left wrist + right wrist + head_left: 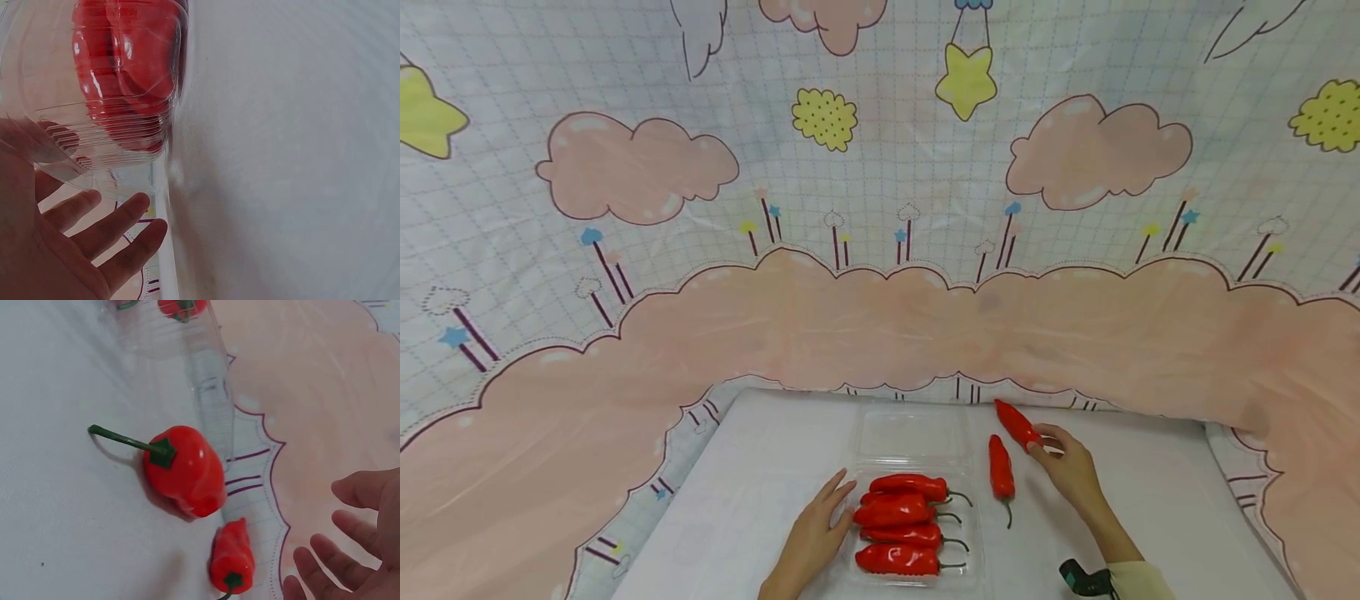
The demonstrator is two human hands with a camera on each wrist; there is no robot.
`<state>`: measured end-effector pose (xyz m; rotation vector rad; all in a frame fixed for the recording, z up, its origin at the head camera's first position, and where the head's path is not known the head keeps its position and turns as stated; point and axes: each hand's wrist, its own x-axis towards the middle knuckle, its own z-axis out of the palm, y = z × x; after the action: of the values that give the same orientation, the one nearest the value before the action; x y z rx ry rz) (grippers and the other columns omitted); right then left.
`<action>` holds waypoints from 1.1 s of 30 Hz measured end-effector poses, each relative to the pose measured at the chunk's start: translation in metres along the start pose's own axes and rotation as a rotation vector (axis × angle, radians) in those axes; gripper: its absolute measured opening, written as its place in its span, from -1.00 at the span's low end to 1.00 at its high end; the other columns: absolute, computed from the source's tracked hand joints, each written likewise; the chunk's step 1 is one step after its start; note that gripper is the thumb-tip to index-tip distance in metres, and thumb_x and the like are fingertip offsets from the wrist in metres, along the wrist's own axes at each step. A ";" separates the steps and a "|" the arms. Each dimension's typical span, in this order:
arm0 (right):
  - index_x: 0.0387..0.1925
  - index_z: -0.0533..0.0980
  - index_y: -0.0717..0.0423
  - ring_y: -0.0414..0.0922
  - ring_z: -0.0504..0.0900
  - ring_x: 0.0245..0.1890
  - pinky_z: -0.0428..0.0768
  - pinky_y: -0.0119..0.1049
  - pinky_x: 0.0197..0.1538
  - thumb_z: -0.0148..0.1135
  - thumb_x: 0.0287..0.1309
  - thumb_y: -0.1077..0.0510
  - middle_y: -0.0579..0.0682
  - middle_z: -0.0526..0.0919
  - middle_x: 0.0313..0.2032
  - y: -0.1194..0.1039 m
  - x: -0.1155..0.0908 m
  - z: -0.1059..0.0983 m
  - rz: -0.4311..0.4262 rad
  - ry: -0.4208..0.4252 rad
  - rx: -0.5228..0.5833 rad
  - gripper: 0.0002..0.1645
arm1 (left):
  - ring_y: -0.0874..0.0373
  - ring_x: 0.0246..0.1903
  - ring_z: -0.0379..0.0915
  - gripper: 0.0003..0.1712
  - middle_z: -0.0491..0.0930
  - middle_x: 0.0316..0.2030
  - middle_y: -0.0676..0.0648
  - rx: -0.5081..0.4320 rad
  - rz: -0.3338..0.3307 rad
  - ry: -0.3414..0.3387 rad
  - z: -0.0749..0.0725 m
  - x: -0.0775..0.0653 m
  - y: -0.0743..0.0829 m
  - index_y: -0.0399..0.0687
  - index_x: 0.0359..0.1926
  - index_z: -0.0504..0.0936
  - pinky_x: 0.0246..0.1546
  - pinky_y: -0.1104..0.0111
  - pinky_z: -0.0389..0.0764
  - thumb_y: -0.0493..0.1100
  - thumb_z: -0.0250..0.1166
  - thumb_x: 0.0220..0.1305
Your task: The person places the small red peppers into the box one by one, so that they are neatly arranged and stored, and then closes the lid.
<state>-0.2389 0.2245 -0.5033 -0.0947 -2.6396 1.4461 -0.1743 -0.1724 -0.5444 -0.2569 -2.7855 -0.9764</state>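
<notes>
Nearest you, a dark wrist camera (1086, 579) sits by a pale sleeve (1138, 581); your left grip (812, 533) is spread wide and holds nothing beside the clear plastic tray (895, 582), where light pressure should steady the thin wall without buckling it; inside, glossy red peppers (898, 560) lie crosswise, green stems rightward; right of the tray, one loose red pepper (1000, 467) lies on the white desk (1187, 500); farther right, your right grip (1067, 468) is loosely parted at the stem end of the farthest red pepper (1015, 423), apparently not closed round it; pinch its firm shoulders, not the stem, and steer clear of its neighbour.
</notes>
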 end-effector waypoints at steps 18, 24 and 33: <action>0.37 0.26 0.22 0.27 0.37 0.29 0.52 0.15 0.24 0.14 0.34 0.06 0.33 0.34 0.33 0.022 0.017 0.010 0.097 0.004 -0.016 -0.35 | -0.15 0.24 0.47 -0.53 0.38 0.39 -0.07 -0.007 -0.007 -0.008 0.001 0.002 0.000 -0.01 0.25 0.55 0.17 -0.11 0.53 -0.17 0.23 0.30; 0.40 0.20 0.21 0.30 0.34 0.29 0.54 0.15 0.22 0.14 0.34 0.02 0.36 0.30 0.34 0.027 0.022 0.015 0.134 -0.018 -0.023 -0.29 | -0.13 0.22 0.49 -0.53 0.39 0.38 -0.07 0.001 -0.001 -0.007 0.001 -0.001 -0.001 -0.01 0.24 0.56 0.15 -0.10 0.55 -0.17 0.24 0.29; 0.40 0.16 0.25 0.31 0.28 0.33 0.43 0.20 0.31 0.16 0.31 0.05 0.36 0.24 0.38 0.032 0.027 0.017 0.144 -0.022 -0.002 -0.26 | -0.12 0.26 0.46 -0.52 0.37 0.39 -0.04 -0.008 -0.016 -0.014 0.001 0.000 0.000 0.02 0.26 0.54 0.18 -0.10 0.52 -0.14 0.23 0.32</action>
<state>-0.2680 0.2305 -0.5369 -0.2753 -2.7020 1.4943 -0.1748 -0.1719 -0.5457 -0.2437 -2.8005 -0.9936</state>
